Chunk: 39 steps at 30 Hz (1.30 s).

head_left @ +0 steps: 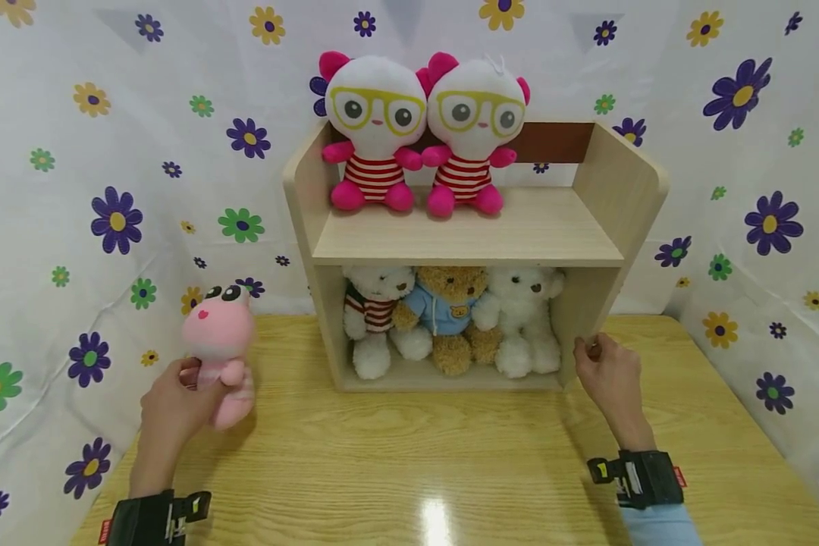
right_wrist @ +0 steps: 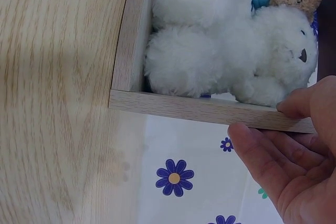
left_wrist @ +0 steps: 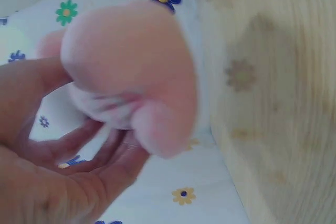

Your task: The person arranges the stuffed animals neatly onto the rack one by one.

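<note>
My left hand point(head_left: 180, 406) grips a pink plush toy point(head_left: 220, 334) round its body, at the left over the table. The toy has big dark eyes on top of its head and a striped middle; the left wrist view shows its pink underside point(left_wrist: 131, 51) close up, fingers below it. With my right hand point(head_left: 607, 371) I pinch the front edge of the right side panel of a light wooden shelf point(head_left: 464, 235). In the right wrist view the thumb lies on the inner side of that panel point(right_wrist: 210, 113), the fingers outside, beside a white teddy bear point(right_wrist: 226, 51).
Two white-and-pink plush toys with yellow glasses point(head_left: 375, 114) sit on the upper shelf, towards the left. Below are a white bear in a striped top point(head_left: 375, 303) and a brown bear in a blue hoodie point(head_left: 447, 311). Flower-patterned cloth point(head_left: 177, 136) surrounds the wooden table point(head_left: 382, 455).
</note>
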Tool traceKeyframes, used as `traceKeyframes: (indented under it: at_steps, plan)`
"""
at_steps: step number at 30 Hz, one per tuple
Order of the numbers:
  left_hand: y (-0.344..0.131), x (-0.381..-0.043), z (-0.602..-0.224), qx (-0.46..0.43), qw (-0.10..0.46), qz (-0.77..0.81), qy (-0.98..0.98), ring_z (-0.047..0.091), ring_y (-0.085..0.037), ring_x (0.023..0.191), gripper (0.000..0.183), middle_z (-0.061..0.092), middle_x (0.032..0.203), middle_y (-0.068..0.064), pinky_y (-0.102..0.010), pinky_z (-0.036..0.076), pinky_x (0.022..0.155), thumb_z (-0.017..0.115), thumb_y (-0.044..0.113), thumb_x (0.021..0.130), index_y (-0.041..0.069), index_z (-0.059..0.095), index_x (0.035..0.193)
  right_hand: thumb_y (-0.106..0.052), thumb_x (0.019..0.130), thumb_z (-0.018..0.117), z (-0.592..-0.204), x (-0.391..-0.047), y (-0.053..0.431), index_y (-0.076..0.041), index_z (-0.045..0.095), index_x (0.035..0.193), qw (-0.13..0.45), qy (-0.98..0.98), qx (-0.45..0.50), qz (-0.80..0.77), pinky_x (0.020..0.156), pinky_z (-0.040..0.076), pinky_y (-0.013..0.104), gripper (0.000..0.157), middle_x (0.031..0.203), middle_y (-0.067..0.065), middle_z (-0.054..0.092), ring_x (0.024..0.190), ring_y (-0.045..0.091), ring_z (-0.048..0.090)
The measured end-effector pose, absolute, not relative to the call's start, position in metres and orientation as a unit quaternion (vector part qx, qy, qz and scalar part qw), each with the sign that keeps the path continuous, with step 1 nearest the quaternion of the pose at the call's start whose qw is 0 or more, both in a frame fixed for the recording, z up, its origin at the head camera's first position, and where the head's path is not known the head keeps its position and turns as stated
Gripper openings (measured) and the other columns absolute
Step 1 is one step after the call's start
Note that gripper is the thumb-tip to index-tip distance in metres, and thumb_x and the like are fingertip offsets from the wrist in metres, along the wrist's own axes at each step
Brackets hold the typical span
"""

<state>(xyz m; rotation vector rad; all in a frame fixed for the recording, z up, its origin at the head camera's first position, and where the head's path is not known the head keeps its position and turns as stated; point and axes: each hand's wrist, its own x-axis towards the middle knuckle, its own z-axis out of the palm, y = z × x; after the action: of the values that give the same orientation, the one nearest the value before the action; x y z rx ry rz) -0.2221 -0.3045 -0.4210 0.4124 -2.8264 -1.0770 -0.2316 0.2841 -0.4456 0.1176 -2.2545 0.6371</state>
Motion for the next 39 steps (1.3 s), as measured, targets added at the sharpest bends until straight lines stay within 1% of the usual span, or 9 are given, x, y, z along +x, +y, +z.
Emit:
traceKeyframes:
  at_steps: [3, 6, 10, 13, 16, 23, 30, 34, 39]
  plan:
    - [-0.294, -0.215, -0.415, 0.141, 0.135, -0.393, -0.899, 0.061, -0.039, 0.116, 0.071, 0.060, 0.135, -0.029, -0.024, 0.056, 0.078, 0.070, 0.044, 0.093, 0.000, 0.048, 0.144, -0.001, 0.090, 0.067, -0.446, -0.231, 0.284, 0.005, 0.062, 0.067, 0.386, -0.886, 0.046, 0.251, 0.041, 0.036, 0.027, 0.024, 0.054, 0.018, 0.063, 0.038, 0.022, 0.051]
    - [-0.282, -0.211, -0.408, 0.134, 0.235, -0.432, -0.860, 0.065, -0.012, 0.102, 0.063, 0.066, 0.129, -0.021, -0.001, 0.042, 0.069, 0.078, 0.034, 0.089, 0.004, 0.055, 0.139, -0.001, 0.090, 0.067, -0.446, -0.231, 0.284, 0.005, 0.062, 0.067, 0.386, -0.887, 0.048, 0.250, 0.041, 0.035, 0.025, 0.024, 0.054, 0.018, 0.063, 0.038, 0.022, 0.052]
    - [-0.265, -0.205, -0.399, 0.088, 0.355, -0.465, -0.806, 0.059, 0.010, 0.091, 0.055, 0.070, 0.117, 0.000, 0.000, 0.045, 0.074, 0.082, 0.018, 0.084, 0.006, 0.060, 0.134, -0.001, 0.090, 0.068, -0.445, -0.231, 0.283, 0.005, 0.062, 0.067, 0.390, -0.885, 0.052, 0.248, 0.041, 0.036, 0.025, 0.024, 0.054, 0.019, 0.063, 0.038, 0.024, 0.053]
    - [-0.251, -0.201, -0.391, 0.029, 0.417, -0.482, -0.770, 0.062, 0.008, 0.093, 0.053, 0.064, 0.110, 0.018, -0.003, 0.049, 0.079, 0.082, 0.005, 0.082, 0.002, 0.061, 0.130, -0.001, 0.090, 0.068, -0.445, -0.231, 0.282, 0.005, 0.062, 0.067, 0.388, -0.886, 0.051, 0.248, 0.041, 0.035, 0.024, 0.024, 0.054, 0.018, 0.063, 0.038, 0.023, 0.053]
    - [-0.236, -0.198, -0.385, -0.043, 0.463, -0.499, -0.731, 0.064, 0.003, 0.093, 0.051, 0.063, 0.109, 0.021, -0.008, 0.052, 0.079, 0.079, -0.005, 0.077, -0.009, 0.062, 0.124, -0.001, 0.089, 0.068, -0.445, -0.230, 0.282, 0.006, 0.063, 0.068, 0.386, -0.887, 0.049, 0.249, 0.041, 0.035, 0.023, 0.023, 0.054, 0.018, 0.063, 0.039, 0.022, 0.053]
    - [-0.194, -0.193, -0.366, -0.169, 0.509, -0.519, -0.665, 0.066, -0.002, 0.092, 0.046, 0.066, 0.106, 0.009, -0.012, 0.053, 0.079, 0.076, -0.004, 0.072, -0.022, 0.059, 0.111, -0.001, 0.089, 0.068, -0.446, -0.229, 0.283, 0.006, 0.062, 0.068, 0.387, -0.885, 0.045, 0.254, 0.040, 0.033, 0.019, 0.023, 0.054, 0.018, 0.062, 0.039, 0.019, 0.052]
    - [-0.159, -0.195, -0.361, -0.240, 0.500, -0.485, -0.677, 0.065, -0.004, 0.096, 0.066, 0.064, 0.101, -0.025, -0.014, 0.052, 0.081, 0.083, 0.039, 0.084, -0.017, 0.060, 0.111, 0.000, 0.089, 0.068, -0.443, -0.228, 0.284, 0.009, 0.064, 0.071, 0.390, -0.884, 0.053, 0.253, 0.040, 0.032, 0.018, 0.021, 0.057, 0.021, 0.065, 0.039, 0.025, 0.055]
    - [-0.135, -0.199, -0.355, -0.259, 0.470, -0.487, -0.689, 0.066, -0.008, 0.095, 0.065, 0.066, 0.103, -0.021, -0.015, 0.054, 0.080, 0.081, 0.042, 0.086, -0.013, 0.061, 0.115, 0.000, 0.089, 0.068, -0.443, -0.227, 0.284, 0.007, 0.063, 0.068, 0.395, -0.883, 0.050, 0.249, 0.040, 0.031, 0.018, 0.022, 0.055, 0.020, 0.064, 0.038, 0.024, 0.053]
    - [-0.103, -0.208, -0.345, -0.295, 0.449, -0.488, -0.688, 0.066, -0.021, 0.089, 0.057, 0.067, 0.103, -0.018, -0.019, 0.057, 0.077, 0.084, 0.032, 0.084, -0.010, 0.059, 0.114, 0.000, 0.089, 0.068, -0.446, -0.229, 0.283, 0.007, 0.063, 0.069, 0.393, -0.883, 0.049, 0.251, 0.040, 0.033, 0.018, 0.022, 0.056, 0.020, 0.064, 0.038, 0.025, 0.054]
